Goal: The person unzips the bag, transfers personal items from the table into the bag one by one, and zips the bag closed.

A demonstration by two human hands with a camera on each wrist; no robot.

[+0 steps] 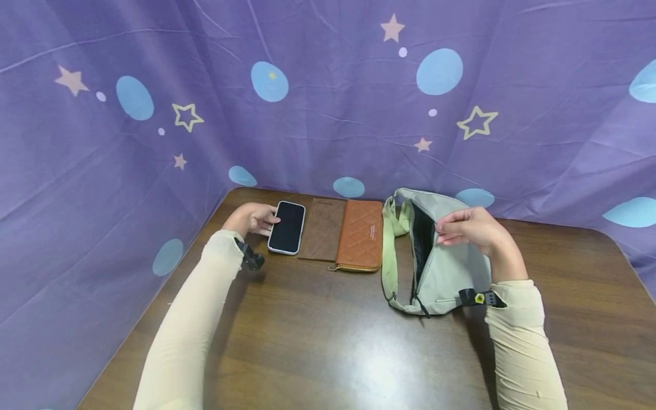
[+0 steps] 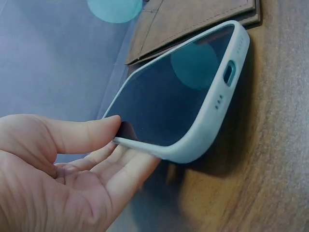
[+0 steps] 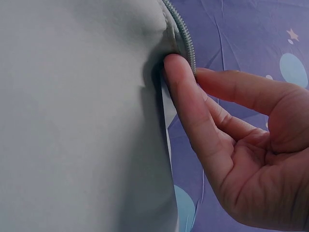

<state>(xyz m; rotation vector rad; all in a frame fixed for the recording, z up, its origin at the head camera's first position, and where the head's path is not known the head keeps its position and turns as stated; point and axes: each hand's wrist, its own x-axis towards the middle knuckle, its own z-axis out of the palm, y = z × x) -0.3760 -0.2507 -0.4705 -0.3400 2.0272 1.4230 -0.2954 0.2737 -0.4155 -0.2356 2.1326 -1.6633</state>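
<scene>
A smartphone (image 1: 287, 228) in a pale case lies screen up at the left of the row, its near edge lifted off the wood in the left wrist view. My left hand (image 1: 258, 218) pinches its left side, thumb on the screen's edge and fingers beneath. At the right, a grey-green sling bag (image 1: 456, 267) has its zipped mouth spread, showing a dark inside. My right hand (image 1: 474, 230) pinches the zipper edge of that mouth between thumb and fingers; the zipper teeth (image 3: 186, 41) show beside the fingertips in the right wrist view.
Between phone and bag lie a flat brown leather wallet (image 1: 322, 230) and an orange quilted zip wallet (image 1: 360, 234), side by side. The bag's light green strap (image 1: 389, 256) loops at its left. A purple patterned curtain (image 1: 328, 114) hangs behind the wooden table (image 1: 318, 330).
</scene>
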